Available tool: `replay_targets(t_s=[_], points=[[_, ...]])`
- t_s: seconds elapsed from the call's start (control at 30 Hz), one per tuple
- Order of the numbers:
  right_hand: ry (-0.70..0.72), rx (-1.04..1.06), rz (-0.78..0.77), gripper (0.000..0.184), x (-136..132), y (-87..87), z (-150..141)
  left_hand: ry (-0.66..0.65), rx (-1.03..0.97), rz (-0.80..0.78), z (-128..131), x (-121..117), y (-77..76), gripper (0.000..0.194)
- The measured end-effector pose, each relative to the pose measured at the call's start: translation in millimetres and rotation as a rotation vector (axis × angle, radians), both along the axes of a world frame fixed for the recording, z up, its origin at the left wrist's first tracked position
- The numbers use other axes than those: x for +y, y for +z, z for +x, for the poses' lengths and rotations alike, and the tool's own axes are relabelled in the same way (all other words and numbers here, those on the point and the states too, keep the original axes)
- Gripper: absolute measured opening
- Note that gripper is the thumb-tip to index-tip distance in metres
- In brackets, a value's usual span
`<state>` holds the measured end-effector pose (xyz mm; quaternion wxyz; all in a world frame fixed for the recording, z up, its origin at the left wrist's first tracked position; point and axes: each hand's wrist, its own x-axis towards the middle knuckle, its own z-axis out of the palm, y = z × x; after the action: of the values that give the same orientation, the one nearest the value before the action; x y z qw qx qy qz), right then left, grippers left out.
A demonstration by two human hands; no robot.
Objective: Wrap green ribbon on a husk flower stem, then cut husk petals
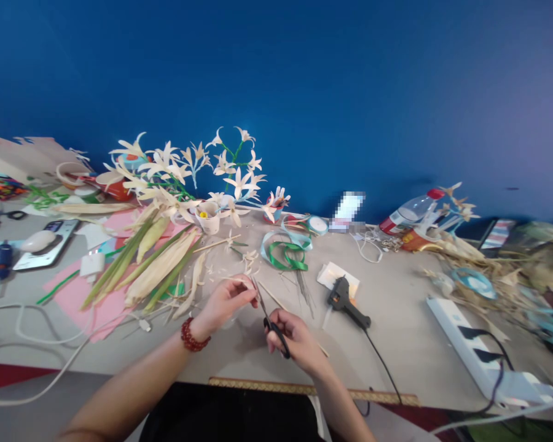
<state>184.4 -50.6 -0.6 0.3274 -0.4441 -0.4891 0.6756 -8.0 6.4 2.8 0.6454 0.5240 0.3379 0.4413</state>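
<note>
My right hand (pixel 295 337) grips a pair of black-handled scissors (pixel 281 341), fingers in the loops and blades pointing up and away. Close to the blade tips, my left hand (pixel 230 301) is closed in a pinch on what looks like a thin pale strip of corn husk, mostly hidden by the fingers. A red bead bracelet circles the left wrist. Just beyond the hands lie small husk scraps (pixel 250 261) and a thin stick. Left of them are corn husks (pixel 161 276), green and pale, on pink paper (pixel 74 301).
White husk flowers (pixel 166 162) stand at the back, near a white cup (pixel 208 218). Green ribbon (pixel 286 255) and thin wires lie mid-table. To the right are a black glue gun (pixel 345 301), a bottle (pixel 410 212) and a power strip (pixel 465 350). White cables cross the left side.
</note>
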Motion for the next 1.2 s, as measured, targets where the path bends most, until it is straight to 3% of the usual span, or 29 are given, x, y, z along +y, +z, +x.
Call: replay_targets(t_s=[0.57, 0.87, 1.07, 1.2], points=[[-0.105, 0.009, 0.023, 0.042, -2, -11.1, -10, 0.059, -0.052, -0.035, 7, -7, 3.6, 0.017], [-0.16, -0.232, 0.192, 0.041, -1, -20.2, -12, 0.101, 0.05, 0.027, 8, -9, 3.7, 0.019], [-0.089, -0.013, 0.091, 0.046, -3, -11.1, -15, 0.1, 0.069, 0.026, 7, -9, 10.1, 0.021], [-0.079, 0.026, 0.081, 0.048, -4, -10.1, -17, 0.112, 0.069, 0.006, 9, -9, 13.0, 0.023]])
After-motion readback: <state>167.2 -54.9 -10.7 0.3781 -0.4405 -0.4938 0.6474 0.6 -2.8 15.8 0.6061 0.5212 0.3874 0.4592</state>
